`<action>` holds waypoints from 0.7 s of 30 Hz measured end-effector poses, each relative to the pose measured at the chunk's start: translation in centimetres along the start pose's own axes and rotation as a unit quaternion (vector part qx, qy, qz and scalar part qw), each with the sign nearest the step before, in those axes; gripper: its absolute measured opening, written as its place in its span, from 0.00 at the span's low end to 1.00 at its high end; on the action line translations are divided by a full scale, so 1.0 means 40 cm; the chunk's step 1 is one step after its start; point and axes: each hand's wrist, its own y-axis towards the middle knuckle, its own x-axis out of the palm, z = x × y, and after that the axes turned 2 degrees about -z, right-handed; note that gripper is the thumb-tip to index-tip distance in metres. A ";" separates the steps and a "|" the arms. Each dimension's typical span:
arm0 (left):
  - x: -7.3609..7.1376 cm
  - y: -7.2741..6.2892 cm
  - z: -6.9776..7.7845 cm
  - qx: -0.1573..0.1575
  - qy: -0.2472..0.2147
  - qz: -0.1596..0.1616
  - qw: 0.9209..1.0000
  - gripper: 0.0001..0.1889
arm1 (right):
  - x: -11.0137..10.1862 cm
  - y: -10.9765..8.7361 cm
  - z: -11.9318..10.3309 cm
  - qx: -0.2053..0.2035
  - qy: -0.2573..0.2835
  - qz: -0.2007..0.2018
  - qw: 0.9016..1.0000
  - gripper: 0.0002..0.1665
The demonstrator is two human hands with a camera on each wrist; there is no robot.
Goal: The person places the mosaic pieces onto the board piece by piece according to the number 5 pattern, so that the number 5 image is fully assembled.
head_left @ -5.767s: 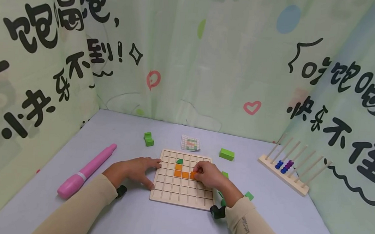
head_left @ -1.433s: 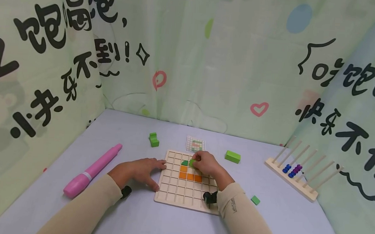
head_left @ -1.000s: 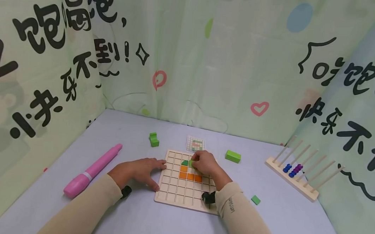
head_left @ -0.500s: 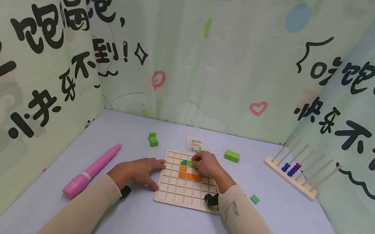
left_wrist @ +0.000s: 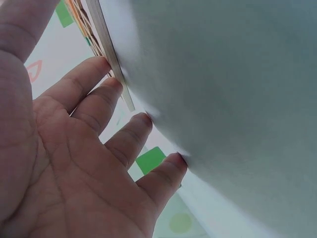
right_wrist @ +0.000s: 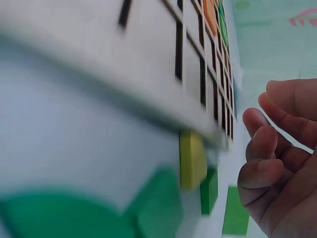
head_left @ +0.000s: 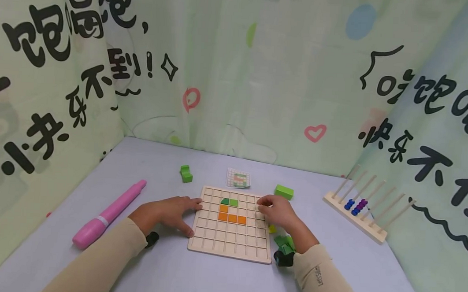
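Note:
A wooden grid board [head_left: 228, 247] lies flat on the table. Set in its squares are a dark green piece with a rounded corner [head_left: 225, 201], a light green square [head_left: 233, 203] beside it, and orange squares [head_left: 232, 218] in an L shape below. My left hand [head_left: 171, 213] rests at the board's left edge with fingers spread; in the left wrist view, fingertips [left_wrist: 104, 64] touch the edge. My right hand [head_left: 280, 212] hovers over the board's right edge, fingers loosely bent. The right wrist view shows nothing between the thumb and fingers of that hand [right_wrist: 282, 153].
Beside the board's right edge lie green pieces [head_left: 284, 244] and a yellow piece [right_wrist: 192, 159], partly under my right wrist. Green blocks [head_left: 284, 192] [head_left: 186, 174] and a pattern card [head_left: 238, 178] sit behind. A pink stick [head_left: 109, 214] lies left; a peg rack with beads [head_left: 355, 218] stands right.
Since the earliest frame, the right hand let go of an orange square, then placed a light green square beside the dark green piece. It has now released that and drawn back right. Left hand stayed.

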 end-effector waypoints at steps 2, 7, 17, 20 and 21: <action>0.000 0.001 0.000 0.001 0.002 0.000 1.000 0.48 | -0.020 -0.012 0.020 0.012 -0.008 0.003 1.000 0.13; 0.002 0.005 -0.002 0.000 0.000 -0.001 1.000 0.48 | -0.052 -0.035 0.072 0.038 -0.029 0.004 0.999 0.15; -0.002 -0.004 0.002 0.005 -0.006 0.002 1.000 0.48 | -0.065 -0.057 0.105 0.032 -0.087 -0.011 0.996 0.18; -0.001 -0.001 0.003 0.003 -0.005 0.002 1.000 0.49 | -0.065 -0.056 0.109 0.022 -0.100 -0.021 0.994 0.21; 0.000 0.001 0.002 0.002 -0.004 0.002 1.000 0.48 | -0.065 -0.055 0.111 0.020 -0.108 -0.022 0.994 0.21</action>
